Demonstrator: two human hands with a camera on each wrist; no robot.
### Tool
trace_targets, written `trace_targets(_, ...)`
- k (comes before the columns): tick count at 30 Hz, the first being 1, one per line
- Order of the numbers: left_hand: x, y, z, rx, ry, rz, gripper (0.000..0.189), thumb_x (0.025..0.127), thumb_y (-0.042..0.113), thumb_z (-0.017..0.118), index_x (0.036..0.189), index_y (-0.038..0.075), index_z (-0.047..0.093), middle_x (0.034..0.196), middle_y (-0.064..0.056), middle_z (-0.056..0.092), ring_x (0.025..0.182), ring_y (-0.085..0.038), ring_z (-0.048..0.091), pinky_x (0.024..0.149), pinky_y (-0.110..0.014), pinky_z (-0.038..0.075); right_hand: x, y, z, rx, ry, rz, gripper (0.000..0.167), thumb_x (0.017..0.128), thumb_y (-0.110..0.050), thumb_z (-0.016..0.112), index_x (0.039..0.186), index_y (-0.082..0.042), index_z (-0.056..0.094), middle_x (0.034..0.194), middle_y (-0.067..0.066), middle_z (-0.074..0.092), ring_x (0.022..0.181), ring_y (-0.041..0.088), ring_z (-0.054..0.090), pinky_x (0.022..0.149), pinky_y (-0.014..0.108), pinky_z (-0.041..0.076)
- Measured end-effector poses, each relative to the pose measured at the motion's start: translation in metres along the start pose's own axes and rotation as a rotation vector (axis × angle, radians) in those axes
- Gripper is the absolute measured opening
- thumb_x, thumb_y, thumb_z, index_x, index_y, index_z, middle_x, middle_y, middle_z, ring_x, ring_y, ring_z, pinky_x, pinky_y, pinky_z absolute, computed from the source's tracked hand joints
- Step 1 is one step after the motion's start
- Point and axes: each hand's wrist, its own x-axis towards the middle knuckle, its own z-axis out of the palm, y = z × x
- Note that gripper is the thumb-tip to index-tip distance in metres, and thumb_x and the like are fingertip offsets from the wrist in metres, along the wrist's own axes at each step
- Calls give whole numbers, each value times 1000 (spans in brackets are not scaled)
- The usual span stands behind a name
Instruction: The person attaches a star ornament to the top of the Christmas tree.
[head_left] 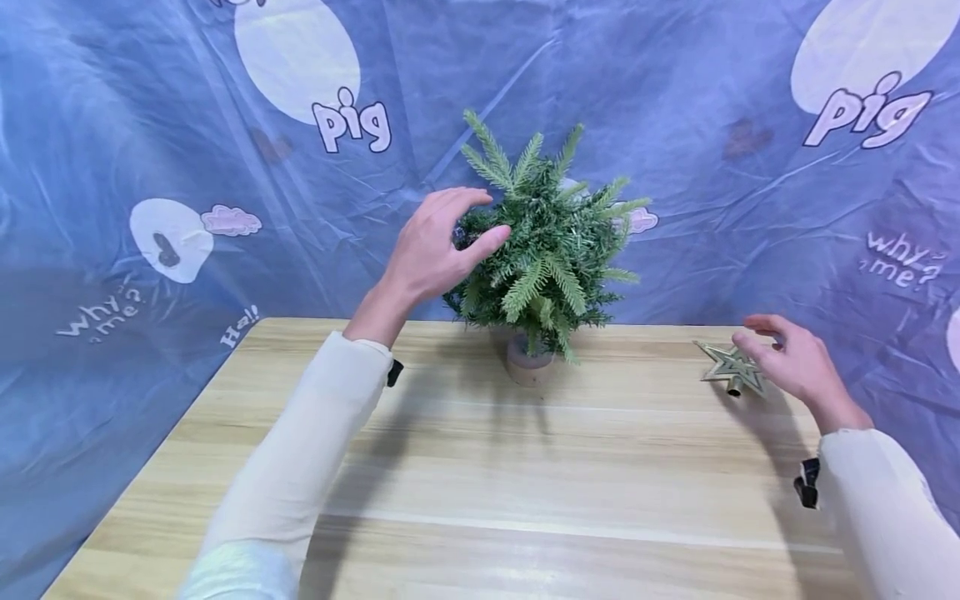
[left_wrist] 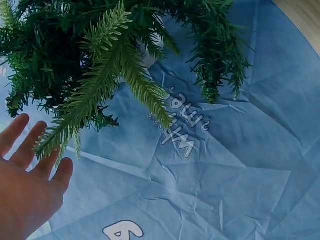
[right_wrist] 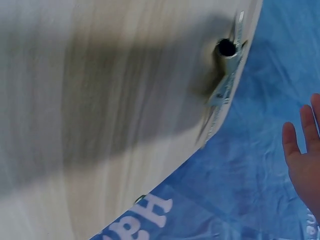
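Note:
A small artificial Christmas tree [head_left: 555, 242] stands upright on a round base [head_left: 528, 364] near the table's back edge. My left hand [head_left: 435, 246] is at the tree's left side, its thumb and fingers parted and overlapping the outer branches. In the left wrist view the fingers [left_wrist: 39, 142] are spread beside a light green sprig [left_wrist: 92, 100]. Far to the right, a gold star tree topper [head_left: 731, 367] lies at the table's back edge, its hollow socket [right_wrist: 227, 48] facing outward. Over the star's right side hovers my right hand [head_left: 798, 358], fingers loosely bent and holding nothing.
The light wood table [head_left: 570, 483] ends just behind the tree and star. Close behind it hangs a creased blue cloth [head_left: 420, 75] printed with words and pale shapes. Dark wrist straps [head_left: 807, 483] show at both sleeves.

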Motion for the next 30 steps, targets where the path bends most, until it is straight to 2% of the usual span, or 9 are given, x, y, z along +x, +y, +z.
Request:
trace_targets(3,3,-1,1,0,-5,-4,62,95,61,56,143,21,57,151,0,51,144,-14,35,119,-43,23,0,7,-1,-12,-43,26,59,104,-41,54,142,5,49,139,36,50,114,59,49,88,66,40)
trace_targets(9,6,-1,1,14,-36,-13,62,95,60,58,142,20,58,150,-1,52,143,-17,38,118,-45,26,-2,15,-1,-14,-80,55,65,103,-46,54,144,4,47,143,39,44,117,61,46,86,69,38)
trace_targets(14,9,0,5,85,-94,-6,68,95,64,55,144,16,57,152,-3,51,142,-20,40,117,-45,30,-4,22,-1,-21,-125,82,69,103,-48,53,144,6,45,143,46,36,121,67,38,89,75,34)
trace_targets(17,11,2,6,122,-97,8,69,95,66,54,144,17,57,151,-3,51,142,-20,41,116,-44,32,-4,26,0,-33,-162,105,72,103,-51,51,145,6,43,143,48,33,121,70,34,90,77,32)
trace_targets(20,13,4,7,147,-103,19,69,95,67,54,143,18,58,152,-2,51,142,-19,40,116,-45,32,-4,31,2,-54,-195,114,73,102,-53,51,144,7,43,140,50,33,119,71,35,90,77,32)
trace_targets(24,15,8,6,198,-144,30,73,94,71,51,145,18,57,153,-2,49,145,-20,36,117,-46,28,-4,36,3,-78,-228,115,75,102,-53,51,145,9,43,138,52,32,118,72,36,90,78,33)
trace_targets(30,18,12,8,253,-162,24,77,93,74,47,146,19,55,152,-2,50,144,-21,38,117,-45,29,-6,42,3,-83,-277,118,81,101,-55,51,150,8,35,138,54,27,117,74,34,88,81,31)
